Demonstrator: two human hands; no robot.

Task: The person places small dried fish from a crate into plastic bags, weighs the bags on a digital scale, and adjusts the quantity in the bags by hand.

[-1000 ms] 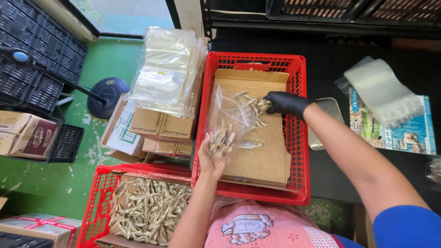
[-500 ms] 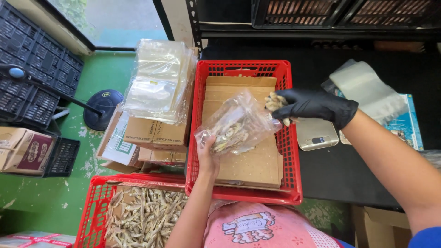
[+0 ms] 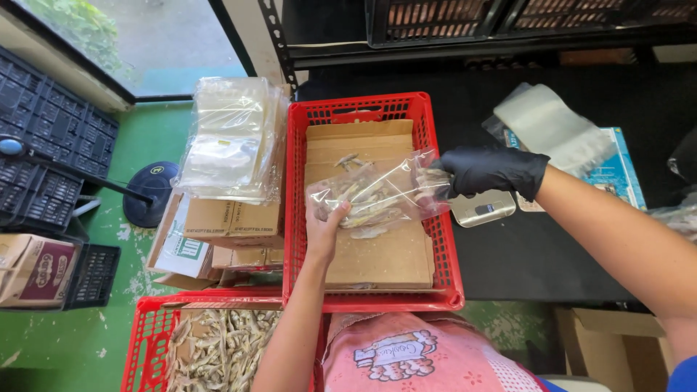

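A clear plastic bag holding small dried fish was held over the red crate, which served as the landmark of the scene. The bag's lower end was gripped from beneath by the bare left hand, its fingers curled around the plastic. The bag's open end, toward the crate's right wall, was pinched shut-fisted by the right hand, which was covered by a black glove. A sheet of brown cardboard was seen lining the bottom of the crate, with a few loose fish lying on it near the far wall. Just right of the crate, a small silver scale was placed on the black table. To the left of the crate, a stack of empty clear bags was piled on cardboard boxes. Nearer than the crate, on its left, a second red crate filled with dried fish was visible.
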